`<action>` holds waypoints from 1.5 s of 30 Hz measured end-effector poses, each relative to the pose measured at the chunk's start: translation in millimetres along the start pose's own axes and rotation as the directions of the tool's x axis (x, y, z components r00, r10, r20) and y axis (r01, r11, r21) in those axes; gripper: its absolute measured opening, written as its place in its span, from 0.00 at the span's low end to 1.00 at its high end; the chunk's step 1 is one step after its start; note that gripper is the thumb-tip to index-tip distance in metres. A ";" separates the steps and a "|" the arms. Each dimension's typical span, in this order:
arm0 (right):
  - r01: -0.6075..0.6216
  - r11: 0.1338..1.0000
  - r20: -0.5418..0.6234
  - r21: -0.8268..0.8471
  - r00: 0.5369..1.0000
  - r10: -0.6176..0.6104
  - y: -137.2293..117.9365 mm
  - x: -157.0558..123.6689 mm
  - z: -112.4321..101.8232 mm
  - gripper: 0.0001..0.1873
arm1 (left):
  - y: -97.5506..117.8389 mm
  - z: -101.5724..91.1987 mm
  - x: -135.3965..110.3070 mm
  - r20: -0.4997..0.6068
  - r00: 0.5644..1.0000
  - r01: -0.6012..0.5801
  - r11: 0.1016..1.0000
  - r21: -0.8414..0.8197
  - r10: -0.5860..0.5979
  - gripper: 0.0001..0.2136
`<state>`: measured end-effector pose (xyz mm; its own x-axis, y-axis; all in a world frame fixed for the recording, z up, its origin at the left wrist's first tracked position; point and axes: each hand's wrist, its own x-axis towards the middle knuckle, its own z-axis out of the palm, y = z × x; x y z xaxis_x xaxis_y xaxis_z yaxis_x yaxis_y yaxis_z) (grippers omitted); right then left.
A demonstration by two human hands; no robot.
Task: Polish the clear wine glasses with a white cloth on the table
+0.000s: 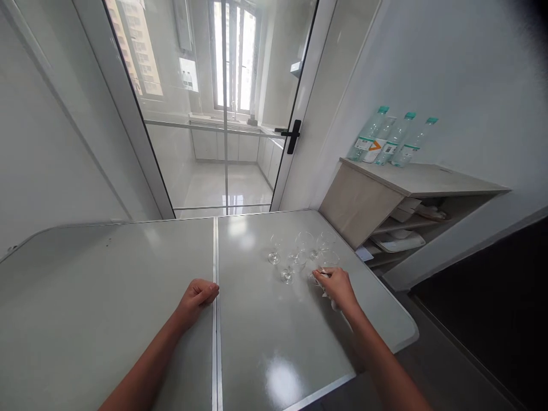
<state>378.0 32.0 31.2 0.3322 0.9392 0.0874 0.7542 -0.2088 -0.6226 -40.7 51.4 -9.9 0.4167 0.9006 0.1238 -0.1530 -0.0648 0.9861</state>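
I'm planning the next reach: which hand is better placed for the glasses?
Likely the right hand: its fingers are at the glasses, while the curled left hand is farther off, by the table seam.

Bright window [246,60] daylight, white glare on the tabletop [107,291] (largest toward the camera), soft shadows, stretched edges

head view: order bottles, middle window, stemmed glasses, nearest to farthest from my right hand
1. Stemmed glasses: mostly left of your right hand.
2. Bottles: on the cabinet, ahead and right.
3. Middle window: beyond the glass door, ahead and left.
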 end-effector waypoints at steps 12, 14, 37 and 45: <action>-0.020 1.000 0.005 -0.018 1.000 0.021 12.1 13.8 16.6 0.18 | -5.9 -3.0 -0.9 0.030 1.000 -0.004 1.000 0.012 0.004 0.30; -0.017 1.000 0.002 -0.020 1.000 0.017 11.1 13.6 19.2 0.19 | -6.9 -3.8 -0.7 0.037 0.999 -0.012 1.000 0.013 0.012 0.29; 0.118 0.791 0.354 0.600 0.848 -0.395 -158.7 -93.3 147.2 0.21 | 8.7 3.7 -9.3 0.422 0.895 0.183 0.982 -0.050 -0.145 0.32; 0.061 0.665 0.300 0.744 0.859 -0.415 -173.6 -75.5 190.3 0.18 | 10.2 4.6 -5.4 0.462 0.874 0.172 0.985 0.001 -0.153 0.33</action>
<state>114.3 49.3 -15.2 -0.1980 0.9751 0.0999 0.1008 0.1217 -0.9874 -40.4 43.8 0.0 0.8013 0.5982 0.0083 -0.0783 0.0912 0.9927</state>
